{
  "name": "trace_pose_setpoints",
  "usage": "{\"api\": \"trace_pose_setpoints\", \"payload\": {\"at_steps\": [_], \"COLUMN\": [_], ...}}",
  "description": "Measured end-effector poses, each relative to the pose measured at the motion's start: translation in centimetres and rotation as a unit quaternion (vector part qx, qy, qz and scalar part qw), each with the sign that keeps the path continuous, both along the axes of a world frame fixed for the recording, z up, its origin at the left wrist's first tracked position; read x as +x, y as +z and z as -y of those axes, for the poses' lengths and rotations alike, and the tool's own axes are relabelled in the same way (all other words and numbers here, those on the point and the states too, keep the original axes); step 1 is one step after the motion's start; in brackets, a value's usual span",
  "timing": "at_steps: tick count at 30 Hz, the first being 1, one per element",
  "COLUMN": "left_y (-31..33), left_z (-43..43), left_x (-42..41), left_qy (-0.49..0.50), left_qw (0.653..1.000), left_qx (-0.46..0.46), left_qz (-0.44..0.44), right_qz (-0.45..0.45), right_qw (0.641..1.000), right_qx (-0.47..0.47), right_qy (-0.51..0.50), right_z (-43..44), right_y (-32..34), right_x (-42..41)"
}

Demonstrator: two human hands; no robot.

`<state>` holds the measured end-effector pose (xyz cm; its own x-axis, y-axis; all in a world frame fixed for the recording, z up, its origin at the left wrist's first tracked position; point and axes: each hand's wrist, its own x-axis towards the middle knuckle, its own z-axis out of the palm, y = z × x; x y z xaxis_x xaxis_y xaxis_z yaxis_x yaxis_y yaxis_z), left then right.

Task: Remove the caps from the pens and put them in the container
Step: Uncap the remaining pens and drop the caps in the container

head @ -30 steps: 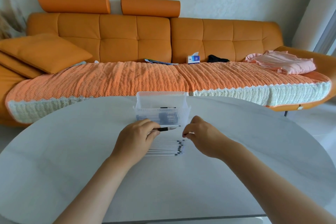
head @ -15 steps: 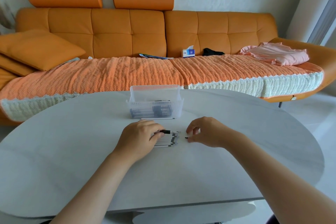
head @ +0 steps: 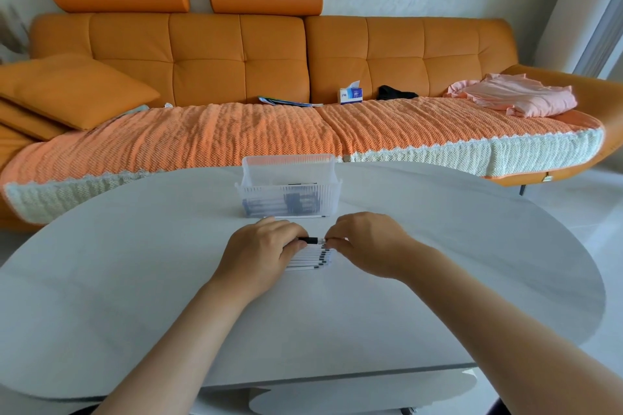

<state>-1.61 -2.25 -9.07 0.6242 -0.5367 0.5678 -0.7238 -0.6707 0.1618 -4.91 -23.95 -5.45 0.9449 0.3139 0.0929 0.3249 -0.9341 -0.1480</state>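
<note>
A clear plastic container (head: 288, 191) stands on the white table (head: 438, 246), with dark pens and caps inside. Just in front of it lies a row of several white pens (head: 310, 259) with black tips. My left hand (head: 261, 254) grips the barrel of one pen (head: 310, 240), held above the row. My right hand (head: 365, 244) pinches that pen's right end with its fingertips. Whether a cap is on that end is hidden by the fingers.
An orange sofa (head: 269, 54) with a knitted throw runs behind the table. On it lie a tissue box (head: 350, 95), a pink cloth (head: 515, 99) and cushions (head: 67, 91). The table's near edge is at the bottom of the view.
My right hand has moved left from the table beside the row and taken hold of the right end of the pen in my left hand. The camera has tilted a little.
</note>
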Motion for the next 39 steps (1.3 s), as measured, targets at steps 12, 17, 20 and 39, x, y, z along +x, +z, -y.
{"api": "trace_pose_setpoints", "payload": {"at_steps": [12,17,20,39], "left_y": [0.4,0.0,-0.1,1.1], "left_z": [0.0,0.5,0.7,-0.4], "left_x": [-0.2,-0.5,-0.6,0.0], "left_qy": [-0.003,0.008,0.010,0.040], "left_qw": [1.000,1.000,1.000,0.997], "left_qx": [0.005,0.018,0.021,0.018], "left_qz": [0.009,-0.009,-0.017,-0.058], "right_qz": [-0.001,0.042,0.039,0.030], "right_qw": [1.000,0.997,0.997,0.995], "right_qx": [0.022,0.045,0.039,0.077], "right_qy": [-0.007,-0.037,-0.046,-0.062], "right_z": [-0.8,-0.9,-1.0,-0.5], "right_y": [-0.1,0.0,0.1,0.3], "right_x": [-0.2,-0.2,-0.2,0.8]}}
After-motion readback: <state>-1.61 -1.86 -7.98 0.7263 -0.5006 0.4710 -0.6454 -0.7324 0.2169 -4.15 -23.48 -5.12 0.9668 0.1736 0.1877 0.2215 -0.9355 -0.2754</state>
